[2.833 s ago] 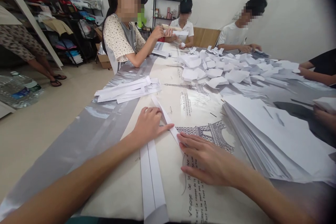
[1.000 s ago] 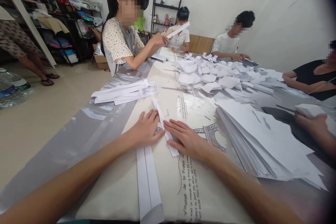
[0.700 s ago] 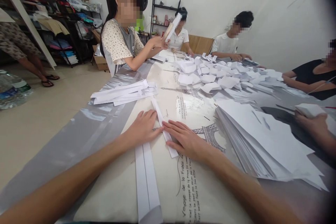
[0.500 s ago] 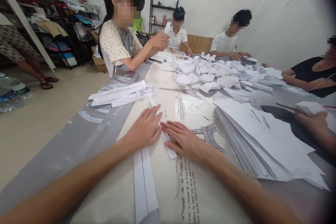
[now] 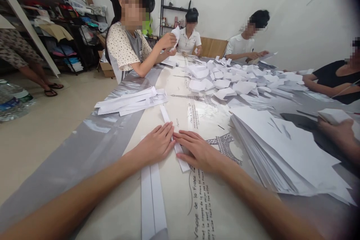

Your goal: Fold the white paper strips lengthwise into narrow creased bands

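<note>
A narrow folded white paper strip (image 5: 183, 162) lies slantwise on the table in front of me. My left hand (image 5: 157, 143) rests flat across its middle, with the fingers stretched forward and nothing gripped. From the other side, my right hand (image 5: 198, 150) lies on the strip with extended fingers, its fingertips touching or nearly touching my left hand. Both hands cover part of the strip; its far and near ends show. A longer creased paper strip (image 5: 153, 198) lies nearer to me, its far end hidden under my left hand and wrist.
A bunch of paper strips (image 5: 129, 102) lies ahead on the left. To the right is a fanned stack of paper sheets (image 5: 281, 150), with a heap of folded paper pieces (image 5: 233, 78) behind it. Several people sit around the table (image 5: 92, 150), handling paper.
My left hand has slid back toward me along the strip, uncovering more of its far end. My right hand stays nearly in place. The person ahead on the left has turned their paper.
</note>
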Demonstrator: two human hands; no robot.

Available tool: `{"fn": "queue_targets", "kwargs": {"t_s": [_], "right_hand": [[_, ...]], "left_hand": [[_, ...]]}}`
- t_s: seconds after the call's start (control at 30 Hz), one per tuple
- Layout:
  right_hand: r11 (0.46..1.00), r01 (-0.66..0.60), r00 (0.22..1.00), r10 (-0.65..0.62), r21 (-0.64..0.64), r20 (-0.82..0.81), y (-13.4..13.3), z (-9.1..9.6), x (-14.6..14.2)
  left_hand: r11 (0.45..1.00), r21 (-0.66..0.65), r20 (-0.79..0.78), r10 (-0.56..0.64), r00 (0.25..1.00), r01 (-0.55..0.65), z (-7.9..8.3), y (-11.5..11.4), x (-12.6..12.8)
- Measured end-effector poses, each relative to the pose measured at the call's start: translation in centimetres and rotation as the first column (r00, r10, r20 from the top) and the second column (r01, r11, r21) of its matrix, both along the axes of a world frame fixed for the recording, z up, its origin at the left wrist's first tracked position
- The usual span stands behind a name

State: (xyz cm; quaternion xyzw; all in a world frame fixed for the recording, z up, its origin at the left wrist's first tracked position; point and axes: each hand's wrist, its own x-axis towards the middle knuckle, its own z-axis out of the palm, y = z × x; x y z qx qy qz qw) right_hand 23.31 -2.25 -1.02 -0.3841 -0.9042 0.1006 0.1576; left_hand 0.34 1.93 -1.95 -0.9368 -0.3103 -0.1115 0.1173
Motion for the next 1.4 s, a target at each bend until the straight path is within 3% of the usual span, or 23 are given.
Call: {"fn": "queue_targets", "kwargs": {"t_s": [0.4, 0.73, 0.87, 1.03, 1.27, 1.4], "right_hand": [[1.0, 0.017, 1.0, -0.017, -0.021, -0.019, -0.2, 0.3, -0.1], [0.999, 0.013, 1.0, -0.014, -0.034, -0.01, -0.2, 0.5, -0.2], [1.0, 0.005, 1.0, -0.005, -0.029, -0.008, -0.1, 0.4, -0.2], [1.0, 0.004, 1.0, -0.005, -0.023, -0.028, -0.1, 0.4, -0.2], [1.0, 0.009, 0.999, -0.01, -0.028, -0.043, -0.2, 0.7, -0.3], [0.999, 0.012, 0.999, -0.014, -0.032, -0.052, -0.3, 0.8, -0.3]], "left_hand": [[0.999, -0.027, 0.003, 0.044, 0.999, -0.044, -0.7, 2.0, -0.5], [0.991, -0.051, 0.012, 0.127, 0.992, -0.127, 1.4, 2.8, 0.3], [0.982, -0.077, 0.041, 0.174, 0.984, -0.171, 1.0, 3.0, 0.5], [0.965, -0.108, -0.051, 0.234, 0.971, -0.238, 0.3, 3.6, 0.6], [0.964, -0.171, -0.023, 0.202, 0.979, -0.203, 0.7, 4.6, 0.1], [0.942, -0.23, -0.046, 0.242, 0.969, -0.246, 0.7, 5.5, 0.2]]}}
